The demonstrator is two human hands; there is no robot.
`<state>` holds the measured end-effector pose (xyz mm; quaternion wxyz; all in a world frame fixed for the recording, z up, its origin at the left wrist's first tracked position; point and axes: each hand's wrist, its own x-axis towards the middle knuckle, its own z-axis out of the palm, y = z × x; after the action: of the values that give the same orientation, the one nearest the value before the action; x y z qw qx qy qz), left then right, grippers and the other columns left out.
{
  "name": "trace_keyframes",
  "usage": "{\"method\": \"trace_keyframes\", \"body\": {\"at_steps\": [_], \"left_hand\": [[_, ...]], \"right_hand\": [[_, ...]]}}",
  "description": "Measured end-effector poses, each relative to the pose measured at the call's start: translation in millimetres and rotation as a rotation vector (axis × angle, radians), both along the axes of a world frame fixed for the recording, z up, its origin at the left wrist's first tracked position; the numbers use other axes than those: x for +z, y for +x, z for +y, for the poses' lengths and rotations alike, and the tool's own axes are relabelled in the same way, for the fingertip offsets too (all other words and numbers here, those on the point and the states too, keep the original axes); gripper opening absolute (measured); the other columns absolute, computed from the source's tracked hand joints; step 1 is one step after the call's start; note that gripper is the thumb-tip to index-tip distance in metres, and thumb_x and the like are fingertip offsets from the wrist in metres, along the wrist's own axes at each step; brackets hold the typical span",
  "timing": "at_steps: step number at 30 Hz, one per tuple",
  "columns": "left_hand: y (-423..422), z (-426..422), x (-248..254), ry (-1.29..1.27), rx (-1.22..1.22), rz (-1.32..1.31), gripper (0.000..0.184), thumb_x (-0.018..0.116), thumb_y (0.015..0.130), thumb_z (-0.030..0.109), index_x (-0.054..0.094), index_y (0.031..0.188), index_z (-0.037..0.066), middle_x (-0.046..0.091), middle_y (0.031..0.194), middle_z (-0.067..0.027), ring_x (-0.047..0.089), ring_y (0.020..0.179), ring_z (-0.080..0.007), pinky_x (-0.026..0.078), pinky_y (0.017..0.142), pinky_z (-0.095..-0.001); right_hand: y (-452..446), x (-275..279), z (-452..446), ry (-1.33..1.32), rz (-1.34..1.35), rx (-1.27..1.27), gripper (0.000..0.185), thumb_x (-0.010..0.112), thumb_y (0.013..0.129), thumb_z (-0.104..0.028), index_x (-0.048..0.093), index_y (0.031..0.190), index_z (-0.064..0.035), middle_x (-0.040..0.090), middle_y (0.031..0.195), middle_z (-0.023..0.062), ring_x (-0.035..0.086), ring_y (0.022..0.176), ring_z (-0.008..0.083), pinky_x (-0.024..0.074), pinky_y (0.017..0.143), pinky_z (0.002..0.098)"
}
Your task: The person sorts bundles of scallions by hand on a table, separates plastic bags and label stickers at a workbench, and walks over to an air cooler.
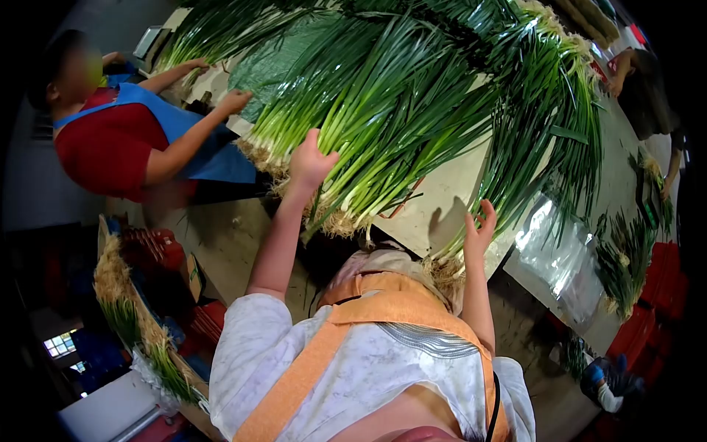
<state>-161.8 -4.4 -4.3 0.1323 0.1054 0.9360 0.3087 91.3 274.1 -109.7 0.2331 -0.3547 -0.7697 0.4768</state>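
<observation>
The left hand lies at the pile of greens, thumb spread; its fingers' grip I cannot tell. The right hand, loosely open, is beside a bunch; handling by the pale stems should spare the leaves.

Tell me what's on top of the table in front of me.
Many green onions lie across the table, with part of a green sheet showing among them. Whatever the onions cover can't be seen.

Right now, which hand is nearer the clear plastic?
Right. The right hand is left of the clear plastic, apart from it; the left hand is farther left, at the green onions.
</observation>
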Motion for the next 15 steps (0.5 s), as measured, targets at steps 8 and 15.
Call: {"method": "trace_keyframes", "body": {"at_steps": [8, 15], "left_hand": [[67.9, 29.5, -75.2, -0.481, -0.499, 0.267, 0.069, 0.064, 0.078, 0.019, 0.028, 0.137, 0.012, 0.044, 0.117, -0.0225, 0.045, 0.108, -0.0323, 0.04, 0.086, -0.0441], [84.9, 19.7, -93.5, -0.321, -0.522, 0.298, 0.074, 0.061, 0.081, 0.023, 0.018, 0.142, 0.019, 0.031, 0.131, -0.0245, 0.036, 0.118, -0.0386, 0.03, 0.097, -0.0486]], "right_hand": [[-11.3, 3.6, -30.9, -0.096, -0.022, 0.165, 0.051, 0.059, 0.08, -0.008, 0.041, 0.127, -0.0068, 0.048, 0.122, 0.0107, 0.045, 0.115, 0.022, 0.0394, 0.091, 0.0347], [-13.2, -3.0, -39.9, -0.141, 0.019, 0.207, 0.051, 0.062, 0.076, -0.006, 0.044, 0.124, -0.0052, 0.053, 0.115, 0.0125, 0.051, 0.106, 0.022, 0.0446, 0.083, 0.0322]]}}
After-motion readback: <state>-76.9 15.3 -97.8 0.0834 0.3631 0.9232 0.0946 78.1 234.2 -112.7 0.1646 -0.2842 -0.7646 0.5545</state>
